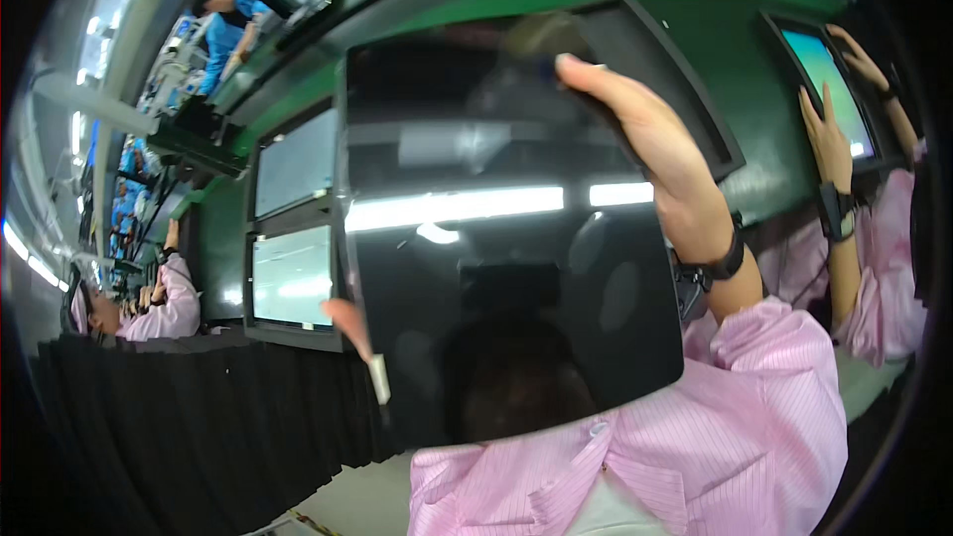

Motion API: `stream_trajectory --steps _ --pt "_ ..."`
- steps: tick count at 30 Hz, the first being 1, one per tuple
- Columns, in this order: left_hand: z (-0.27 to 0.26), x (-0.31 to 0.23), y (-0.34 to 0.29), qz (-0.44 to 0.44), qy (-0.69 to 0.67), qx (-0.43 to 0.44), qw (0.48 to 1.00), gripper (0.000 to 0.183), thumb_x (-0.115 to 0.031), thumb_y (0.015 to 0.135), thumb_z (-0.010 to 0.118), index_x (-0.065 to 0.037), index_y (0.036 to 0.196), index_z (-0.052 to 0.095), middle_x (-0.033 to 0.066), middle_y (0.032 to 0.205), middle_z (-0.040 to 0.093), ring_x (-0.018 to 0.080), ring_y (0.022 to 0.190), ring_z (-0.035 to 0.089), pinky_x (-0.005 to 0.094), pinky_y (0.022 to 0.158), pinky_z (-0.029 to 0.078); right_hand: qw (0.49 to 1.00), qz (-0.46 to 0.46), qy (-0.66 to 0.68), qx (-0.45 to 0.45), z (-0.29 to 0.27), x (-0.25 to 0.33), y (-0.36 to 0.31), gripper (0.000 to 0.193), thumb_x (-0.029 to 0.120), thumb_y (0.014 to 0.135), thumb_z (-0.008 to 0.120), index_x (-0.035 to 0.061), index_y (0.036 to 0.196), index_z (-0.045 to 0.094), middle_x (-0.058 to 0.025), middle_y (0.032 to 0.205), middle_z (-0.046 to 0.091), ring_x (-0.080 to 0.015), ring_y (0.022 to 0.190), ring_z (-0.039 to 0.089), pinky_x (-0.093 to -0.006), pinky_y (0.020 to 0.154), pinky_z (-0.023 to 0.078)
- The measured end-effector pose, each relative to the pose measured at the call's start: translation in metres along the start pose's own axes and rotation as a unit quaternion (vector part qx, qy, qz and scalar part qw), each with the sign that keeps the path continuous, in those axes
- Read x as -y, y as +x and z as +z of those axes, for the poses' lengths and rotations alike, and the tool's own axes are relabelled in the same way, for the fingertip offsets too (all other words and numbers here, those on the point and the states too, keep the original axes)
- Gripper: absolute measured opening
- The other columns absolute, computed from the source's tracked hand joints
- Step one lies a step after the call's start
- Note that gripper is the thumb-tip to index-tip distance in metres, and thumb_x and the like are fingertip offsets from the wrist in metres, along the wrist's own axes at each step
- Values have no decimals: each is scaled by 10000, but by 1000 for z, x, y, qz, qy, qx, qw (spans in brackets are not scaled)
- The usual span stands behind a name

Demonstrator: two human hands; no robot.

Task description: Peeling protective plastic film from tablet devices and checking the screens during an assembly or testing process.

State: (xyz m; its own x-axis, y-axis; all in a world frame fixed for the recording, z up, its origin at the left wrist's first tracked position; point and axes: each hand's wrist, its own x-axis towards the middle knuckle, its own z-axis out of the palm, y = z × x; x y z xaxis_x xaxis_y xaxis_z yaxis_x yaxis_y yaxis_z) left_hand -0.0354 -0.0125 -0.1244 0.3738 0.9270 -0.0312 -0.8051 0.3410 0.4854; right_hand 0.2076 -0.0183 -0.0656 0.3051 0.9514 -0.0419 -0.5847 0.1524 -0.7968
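Close in front of me I hold up a large tablet (pixel 427 268) with a dark, glossy screen that reflects ceiling lights. Its screen faces me and hides much of the bench behind it. My right hand (pixel 660 144) grips the upper right edge, thumb on the front and the other fingers out of sight behind. At the left edge, only a bit of my left hand (pixel 349 326) shows, with a pale wrap or cover on one digit; it is closed on the tablet's side. A black band circles my right wrist.
Two tablets, an upper one (pixel 296 167) and a lower one (pixel 293 273), lie in black frames on the green bench (pixel 749 50). Behind mine stands a dark tray (pixel 685 79). At right, a co-worker's hands touch a lit tablet (pixel 829 94). Another co-worker (pixel 164 303) sits at left.
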Motion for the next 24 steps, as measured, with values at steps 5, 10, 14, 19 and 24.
stream_trajectory --steps 5,10,14,19,24 --pt "-18 -9 2 -145 -20 74 986 478 -253 839 430 -10 1246 374 168 1159 504 247 984 544 353 810 453 998 -22 -2 51 -24 -6 -5 375 159 827 573 18 1159 472 -8 966 538 -73 902 494 -231 805 396" --pt "-17 -10 0 -218 -73 152 961 548 -213 806 407 21 1287 287 237 1164 480 314 982 553 419 797 468 984 -106 -95 108 -16 -10 -4 540 109 838 505 35 1333 303 -67 1155 504 -109 1016 499 -231 883 362" --pt "-15 -19 -6 -231 -41 130 963 561 -210 790 427 36 1277 296 243 1208 449 328 1038 529 415 823 469 986 -97 -56 121 -13 -9 -7 568 104 833 505 47 1351 277 -63 1162 496 -101 1023 493 -228 887 356" --pt "-5 1 -11 -105 -56 81 990 547 -212 762 462 11 1251 359 200 1189 477 282 1003 543 365 804 469 987 -65 -66 129 -11 -7 -3 568 97 832 506 49 1351 281 -55 1152 500 -90 1006 496 -225 878 360" --pt "8 24 -26 3 -45 -116 992 494 -198 740 502 -1 1189 434 125 1107 530 191 938 536 317 803 445 995 -75 -36 47 -24 -11 2 536 92 821 559 -31 1292 333 -51 983 573 -90 881 536 -225 814 409"
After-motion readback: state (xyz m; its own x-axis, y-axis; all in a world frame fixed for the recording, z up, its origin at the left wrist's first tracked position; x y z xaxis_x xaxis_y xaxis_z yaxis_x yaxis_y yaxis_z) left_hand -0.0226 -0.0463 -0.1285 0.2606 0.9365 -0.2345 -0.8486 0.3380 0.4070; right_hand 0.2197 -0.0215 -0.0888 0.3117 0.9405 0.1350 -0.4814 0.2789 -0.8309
